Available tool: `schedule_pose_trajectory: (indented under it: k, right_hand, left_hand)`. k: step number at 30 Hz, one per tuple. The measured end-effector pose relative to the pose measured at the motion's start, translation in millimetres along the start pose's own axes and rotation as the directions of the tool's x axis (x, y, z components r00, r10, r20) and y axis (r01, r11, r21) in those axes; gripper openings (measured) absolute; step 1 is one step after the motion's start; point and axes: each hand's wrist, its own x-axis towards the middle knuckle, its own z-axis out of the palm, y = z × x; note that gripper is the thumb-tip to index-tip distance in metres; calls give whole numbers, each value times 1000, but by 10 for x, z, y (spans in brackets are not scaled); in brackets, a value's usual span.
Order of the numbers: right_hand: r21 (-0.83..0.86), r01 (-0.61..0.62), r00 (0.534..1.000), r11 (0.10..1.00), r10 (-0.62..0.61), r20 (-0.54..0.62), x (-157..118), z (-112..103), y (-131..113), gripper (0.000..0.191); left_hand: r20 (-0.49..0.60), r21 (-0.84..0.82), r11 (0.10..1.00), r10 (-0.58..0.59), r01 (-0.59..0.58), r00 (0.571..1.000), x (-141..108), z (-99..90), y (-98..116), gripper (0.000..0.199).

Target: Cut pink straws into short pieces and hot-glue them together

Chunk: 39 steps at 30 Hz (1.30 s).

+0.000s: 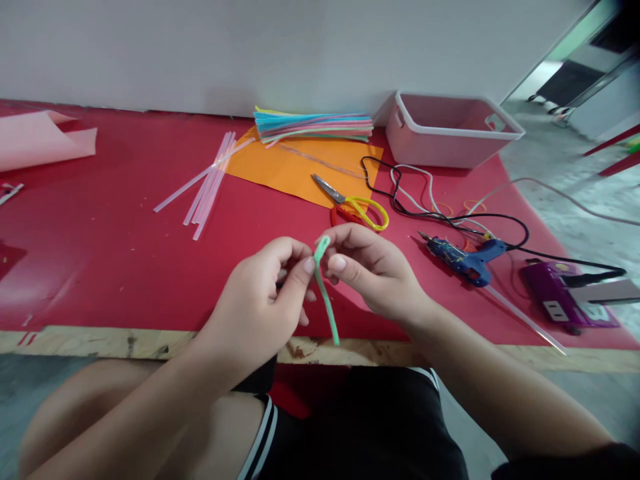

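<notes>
A short green pipe cleaner (329, 308) is bent into a small loop at its top, and its straight tail hangs down. My left hand (273, 287) is closed, with thumb and forefinger pinching it just below the loop. My right hand (373, 270) is beside the loop, its curled forefinger reaching behind and seeming to touch it. The right thumb stands apart from the fingers and does not press on the pipe cleaner. Both hands are above the front part of the red tabletop (135, 280). Scissors (357, 203) with yellow and red handles lie just beyond my right hand.
A bundle of coloured pipe cleaners (313, 127) lies on orange paper (280, 170). Pink translucent sticks (213, 183) are left of it. A pink bin (440, 137), tangled cables (400, 193), a blue glue gun (465, 260) and a purple power strip (560, 293) occupy the right side.
</notes>
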Motion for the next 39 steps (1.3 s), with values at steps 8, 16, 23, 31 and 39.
schedule_pose_trajectory:
  k: [8, 16, 23, 31, 39]
  right_hand:
    - [53, -168, 941, 984, 144, 306, -63, -12, 22, 21]
    - [-16, -14, 983, 1000, 17, 182, 16, -101, 26, 15]
    - [-382, 343, 927, 858, -243, 286, 50, -229, 0, 6]
    - [-546, 566, 824, 618, -413, 387, 73, -283, -38, 4]
    - [-665, 641, 753, 382, -480, 450, 91, -374, -53, 8]
  left_hand:
    - [-5, -119, 991, 55, -55, 998, 62, -94, 40, 16]
    - [96, -56, 989, 141, -136, 985, 47, -220, 36, 16]
    - [244, 112, 993, 4, -32, 970, -55, -171, 78, 14]
    - [218, 298, 951, 19, -85, 976, -105, -97, 41, 16]
    - [178, 137, 988, -100, 76, 979, -38, 29, -37, 13]
